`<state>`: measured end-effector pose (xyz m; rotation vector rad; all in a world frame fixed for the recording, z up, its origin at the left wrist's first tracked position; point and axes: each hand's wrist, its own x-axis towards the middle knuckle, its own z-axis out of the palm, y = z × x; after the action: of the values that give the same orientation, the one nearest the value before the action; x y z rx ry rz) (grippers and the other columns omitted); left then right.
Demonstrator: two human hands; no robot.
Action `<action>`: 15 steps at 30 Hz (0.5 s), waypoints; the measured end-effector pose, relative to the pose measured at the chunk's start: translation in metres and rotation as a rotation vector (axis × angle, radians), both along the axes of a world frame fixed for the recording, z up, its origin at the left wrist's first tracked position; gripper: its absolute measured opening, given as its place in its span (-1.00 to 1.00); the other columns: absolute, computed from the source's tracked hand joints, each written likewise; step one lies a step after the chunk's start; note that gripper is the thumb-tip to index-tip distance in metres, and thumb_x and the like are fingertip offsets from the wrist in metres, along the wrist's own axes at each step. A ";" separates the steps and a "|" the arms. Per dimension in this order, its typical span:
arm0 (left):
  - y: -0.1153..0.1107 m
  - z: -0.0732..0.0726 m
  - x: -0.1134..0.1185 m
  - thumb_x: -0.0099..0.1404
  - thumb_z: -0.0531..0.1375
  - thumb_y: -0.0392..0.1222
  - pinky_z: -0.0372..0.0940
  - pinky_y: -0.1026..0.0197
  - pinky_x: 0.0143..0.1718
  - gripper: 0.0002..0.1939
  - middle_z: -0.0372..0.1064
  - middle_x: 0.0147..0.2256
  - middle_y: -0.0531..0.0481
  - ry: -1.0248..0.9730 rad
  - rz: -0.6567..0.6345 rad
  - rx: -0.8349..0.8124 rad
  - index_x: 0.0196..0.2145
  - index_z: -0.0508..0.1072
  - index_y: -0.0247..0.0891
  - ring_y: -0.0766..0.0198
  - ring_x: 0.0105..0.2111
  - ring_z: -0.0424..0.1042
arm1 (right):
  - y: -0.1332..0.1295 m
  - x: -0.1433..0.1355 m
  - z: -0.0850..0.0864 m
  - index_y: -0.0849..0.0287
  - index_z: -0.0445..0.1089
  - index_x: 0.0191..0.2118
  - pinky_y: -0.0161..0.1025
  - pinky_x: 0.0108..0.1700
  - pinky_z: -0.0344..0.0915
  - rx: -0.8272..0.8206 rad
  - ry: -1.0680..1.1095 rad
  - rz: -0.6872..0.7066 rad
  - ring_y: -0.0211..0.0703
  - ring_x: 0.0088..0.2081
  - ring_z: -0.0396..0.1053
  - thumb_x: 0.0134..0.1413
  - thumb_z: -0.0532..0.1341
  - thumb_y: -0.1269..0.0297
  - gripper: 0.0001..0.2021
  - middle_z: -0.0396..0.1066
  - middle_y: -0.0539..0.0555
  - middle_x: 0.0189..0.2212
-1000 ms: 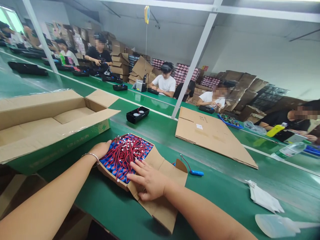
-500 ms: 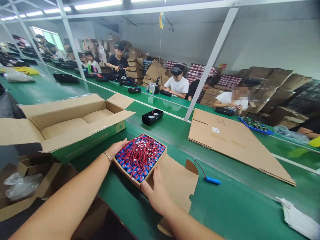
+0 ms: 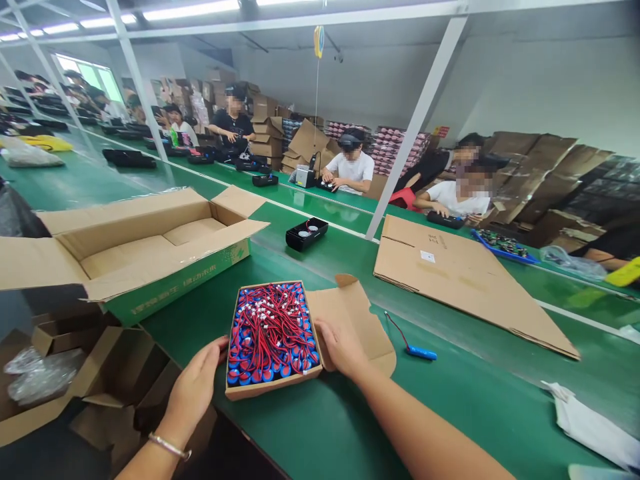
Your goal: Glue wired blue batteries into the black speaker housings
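Observation:
A shallow cardboard box (image 3: 273,388) lies on the green bench with its lid flap (image 3: 357,300) folded out to the right. Packed upright inside are many blue cylindrical batteries (image 3: 267,375), red-and-black leads and small white connectors tangled over them. My left hand (image 3: 197,380), with a bangle at the wrist, presses its fingertips to the box's left side. Against the right side, by the lid fold, my right hand (image 3: 343,347) grips the box; some of its fingers are hidden. One loose blue battery (image 3: 421,353) with a lead lies right of the lid.
A large open carton (image 3: 175,287) stands at left. Beyond the box sits a black speaker-like housing (image 3: 307,235). A flattened cardboard sheet (image 3: 450,280) and a blue tray (image 3: 505,247) of small parts lie at right. Several co-workers sit across the bench.
The battery box has turned and shifted nearer me, its lid flap swinging away to the right. Both hands moved with it. Across the bench, a person in dark clothing leans in.

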<state>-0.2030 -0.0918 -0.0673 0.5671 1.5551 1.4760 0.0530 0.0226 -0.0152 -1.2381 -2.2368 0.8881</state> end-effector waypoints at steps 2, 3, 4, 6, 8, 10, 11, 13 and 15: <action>0.008 0.004 0.005 0.26 0.01 0.04 0.04 0.04 0.29 -0.62 0.20 0.10 0.05 -0.102 0.076 0.042 -0.01 0.33 -0.05 0.22 0.13 0.22 | 0.007 -0.005 -0.011 0.27 0.25 0.14 -0.01 0.27 -0.23 0.073 -0.064 -0.106 -0.01 0.26 -0.09 0.23 -0.14 0.06 -0.47 0.07 0.15 0.19; 0.013 0.009 0.009 0.26 0.01 0.05 0.05 0.05 0.28 -0.60 0.19 0.11 0.07 -0.187 0.078 0.072 0.04 0.28 0.00 0.24 0.13 0.21 | 0.008 -0.009 -0.017 0.26 0.21 0.16 0.00 0.28 -0.29 0.067 -0.063 -0.111 -0.01 0.28 -0.17 0.23 -0.13 0.07 -0.47 0.04 0.13 0.21; 0.017 0.014 0.014 0.24 0.05 0.04 0.07 0.07 0.27 -0.57 0.19 0.11 0.09 -0.258 0.048 0.092 0.07 0.24 0.05 0.25 0.13 0.21 | 0.008 -0.014 -0.021 0.24 0.18 0.18 0.02 0.28 -0.34 0.043 -0.048 -0.104 -0.03 0.29 -0.22 0.24 -0.16 0.08 -0.47 0.02 0.09 0.22; 0.020 0.025 0.023 0.17 0.17 -0.04 0.14 0.07 0.23 -0.48 0.21 0.10 0.12 -0.335 -0.033 0.098 0.10 0.20 0.14 0.22 0.10 0.25 | 0.005 -0.024 -0.026 0.20 0.13 0.21 0.02 0.29 -0.34 -0.014 -0.020 -0.112 -0.08 0.30 -0.23 0.26 -0.23 0.08 -0.46 0.04 0.03 0.21; 0.018 0.031 0.026 0.11 0.23 -0.15 0.27 0.06 0.14 -0.41 0.25 0.07 0.10 -0.371 -0.049 0.083 0.09 0.21 0.16 0.16 0.03 0.33 | 0.001 -0.033 -0.027 0.22 0.11 0.22 0.03 0.29 -0.33 -0.061 0.003 -0.151 -0.08 0.30 -0.22 0.26 -0.27 0.04 -0.43 0.04 0.03 0.21; 0.014 0.033 0.023 0.11 0.22 -0.20 0.35 0.06 0.05 -0.42 0.29 0.04 0.05 -0.428 -0.021 0.075 0.09 0.23 0.12 0.12 -0.04 0.39 | -0.003 -0.041 -0.023 0.25 0.10 0.22 0.01 0.29 -0.31 -0.103 0.029 -0.189 -0.08 0.30 -0.23 0.26 -0.29 0.00 -0.39 0.03 0.05 0.21; 0.012 0.032 0.020 0.11 0.21 -0.21 0.37 0.08 0.02 -0.43 0.30 0.03 0.03 -0.454 -0.013 0.080 0.09 0.24 0.09 0.12 -0.06 0.41 | -0.004 -0.044 -0.021 0.27 0.10 0.23 0.01 0.30 -0.31 -0.119 0.041 -0.207 -0.08 0.30 -0.24 0.25 -0.29 -0.02 -0.37 0.02 0.06 0.22; 0.009 0.030 0.015 0.12 0.19 -0.23 0.39 0.12 0.01 -0.44 0.32 0.01 0.01 -0.491 -0.003 0.094 0.09 0.25 0.05 0.15 -0.08 0.42 | -0.006 -0.050 -0.016 0.31 0.08 0.23 0.01 0.30 -0.29 -0.144 0.061 -0.240 -0.07 0.30 -0.26 0.24 -0.29 -0.06 -0.34 -0.03 0.10 0.23; 0.008 0.028 0.011 0.14 0.17 -0.25 0.39 0.14 0.02 -0.45 0.33 -0.01 0.00 -0.510 0.013 0.091 0.10 0.25 0.03 0.16 -0.09 0.43 | -0.006 -0.056 -0.013 0.33 0.07 0.23 0.04 0.29 -0.28 -0.159 0.075 -0.270 -0.03 0.30 -0.28 0.22 -0.26 -0.10 -0.31 -0.12 0.16 0.26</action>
<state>-0.1919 -0.0836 -0.0394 0.2039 1.0986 1.5569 -0.0031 0.0163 -0.0278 -1.5093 -1.9131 1.0013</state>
